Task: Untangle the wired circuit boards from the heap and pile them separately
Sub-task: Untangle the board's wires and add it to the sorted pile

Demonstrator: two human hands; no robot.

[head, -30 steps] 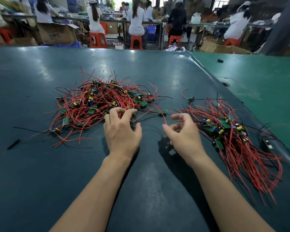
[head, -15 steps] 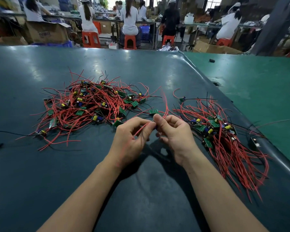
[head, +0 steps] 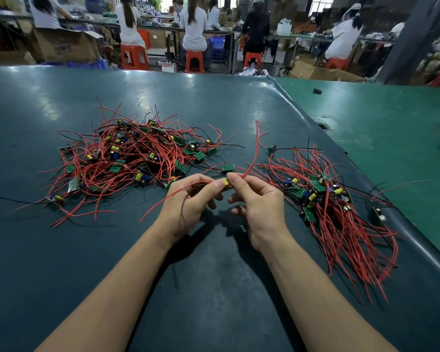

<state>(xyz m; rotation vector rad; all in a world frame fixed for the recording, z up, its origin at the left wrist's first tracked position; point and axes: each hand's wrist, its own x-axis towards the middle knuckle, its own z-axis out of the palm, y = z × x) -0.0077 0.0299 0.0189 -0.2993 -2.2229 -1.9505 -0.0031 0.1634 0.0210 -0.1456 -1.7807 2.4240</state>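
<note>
Fingers (head: pixel 217 185) of our left hand (head: pixel 186 209) and of our right hand (head: pixel 261 207) pinch one small circuit board (head: pixel 226 183) between them, just above the surface (head: pixel 214 288) and in the gap between the two piles. We judge the board very light and rigid, a thin green card carrying a yellow cylindrical capacitor; its solder joints look like the fragile part, so we would hold it by the card edges, not by the components. Its red wires (head: pixel 254 158) are long, thin and springy: one arcs up beyond the right hand, another trails down past the left wrist. They bend easily yet snag on one another, so a slow, straight pull seems safer than a jerk. To the left lies the tangled heap (head: pixel 127 158), wires criss-crossed over boards with yellow and blue parts. To the right sits the sorted pile (head: pixel 335 212), its wires combed roughly one way. Smooth and faintly glossy, the dark mat lets things slide readily.
</note>
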